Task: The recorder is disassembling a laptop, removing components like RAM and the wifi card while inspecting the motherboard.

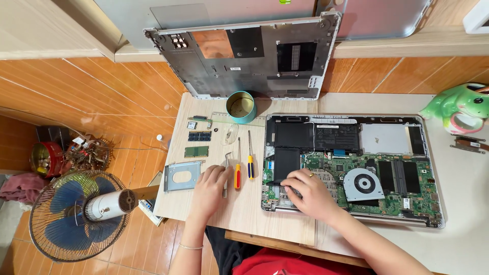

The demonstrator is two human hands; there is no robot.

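head view looks down on an opened grey laptop chassis with its green motherboard exposed (351, 173), lying flat on the pale wooden desk (244, 209), with its removed grey bottom cover (244, 56) propped against the wall behind. the right hand (308, 192) rests palm-down on the lower left part of the board, fingers curled and pressed onto it beside the black flat component; whether they pinch anything under the tips is hidden. the left hand (210, 187) lies on the desk with fingers loosely bent over the metal tweezers (226, 170), touching them rather than clearly gripping. just beside sit a red-and-yellow-handled screwdriver (237, 170) and a blue-and-yellow-handled screwdriver (250, 162), with small green memory boards (196, 151) and a silver metal drive bracket (182, 175) further left. judging from this, steadiness counts most: the right fingers should bear lightly on the board, clear of the round grey cooling fan (363, 184) and thin cables (those near the battery look fragile), while the left hand takes the tweezers by the middle before lifting.
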